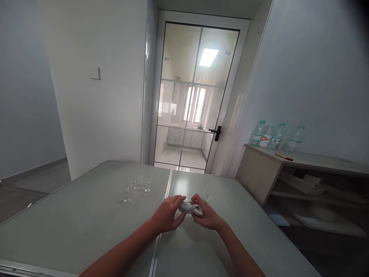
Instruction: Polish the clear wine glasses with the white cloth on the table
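Above the table's middle seam, my two hands meet around a clear glass (182,205) and a crumpled grey-white cloth (192,209). My left hand (170,213) curls its fingers and thumb around the glass, which lies tilted sideways. Bunched in my right hand (206,215), the cloth presses against the glass; part of it may be inside the bowl, which I cannot make out. Several clear stemmed glasses stand to the left, among them one nearer glass (126,198) and one farther right (146,188). Just behind my right hand is another stemmed glass (207,195), partly hidden.
The grey-green folding table (95,215) has a metal seam down its middle. To the right, a wooden shelf unit (259,161) carries several plastic bottles (276,136) and an orange-handled tool (284,157). Beyond the table stands a glass-paned door (198,100) with a black handle.
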Motion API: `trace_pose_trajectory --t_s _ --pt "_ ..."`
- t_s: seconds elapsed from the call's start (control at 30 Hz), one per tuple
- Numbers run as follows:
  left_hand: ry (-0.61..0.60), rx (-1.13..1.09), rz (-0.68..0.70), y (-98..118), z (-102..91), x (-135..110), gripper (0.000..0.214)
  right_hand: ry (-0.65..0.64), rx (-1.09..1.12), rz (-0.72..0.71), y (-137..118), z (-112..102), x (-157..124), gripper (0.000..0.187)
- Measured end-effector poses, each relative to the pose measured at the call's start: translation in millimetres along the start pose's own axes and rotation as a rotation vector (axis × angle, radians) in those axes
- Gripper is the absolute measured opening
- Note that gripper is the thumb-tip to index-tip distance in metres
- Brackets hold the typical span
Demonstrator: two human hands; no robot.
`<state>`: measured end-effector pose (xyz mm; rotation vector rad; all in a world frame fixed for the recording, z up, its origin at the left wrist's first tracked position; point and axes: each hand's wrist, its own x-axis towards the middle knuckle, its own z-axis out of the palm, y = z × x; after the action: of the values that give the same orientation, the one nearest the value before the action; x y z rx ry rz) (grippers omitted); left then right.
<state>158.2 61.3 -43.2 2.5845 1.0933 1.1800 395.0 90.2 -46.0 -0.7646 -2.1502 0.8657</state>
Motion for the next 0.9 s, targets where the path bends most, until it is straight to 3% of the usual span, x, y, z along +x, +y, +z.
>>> trace_pose_trajectory --t_s 0.07,0.17,0.3,0.37,0.53,0.67,0.77,0.9 --pt "-0.058 -0.127 -0.139 -0.6 -1.0 2.2 0.037 0.033 -0.175 -0.061 2.1 -0.4 -0.1 0.028" --pt "-0.137 -0.281 -0.282 -3.7 -2.2 5.2 0.029 0.083 -0.241 -0.094 2.3 1.3 0.5 0.033" --pt "-0.065 -0.210 -0.241 -5.8 1.8 2.8 0.031 0.077 -0.232 -0.049 -3.4 5.3 3.3 0.028" --pt "-0.011 -0.122 -0.190 -5.3 6.1 -0.4 0.038 0.073 -0.091 0.022 -5.8 6.6 5.4 0.025" --pt "0.039 0.030 -0.053 -4.0 11.6 -3.1 0.049 0.067 0.582 0.331 -1.2 6.4 10.9 0.030" --pt "0.074 0.121 0.026 -8.2 10.0 0.6 0.052 0.142 0.938 0.418 4.3 10.3 15.4 0.026" --pt "0.058 0.094 0.032 -11.3 8.2 1.3 0.053 0.164 0.962 0.408 3.0 15.4 16.2 0.028" --pt "-0.005 -0.104 -0.121 -10.2 3.5 1.2 0.049 0.086 0.728 0.320 0.1 14.5 10.7 0.028"
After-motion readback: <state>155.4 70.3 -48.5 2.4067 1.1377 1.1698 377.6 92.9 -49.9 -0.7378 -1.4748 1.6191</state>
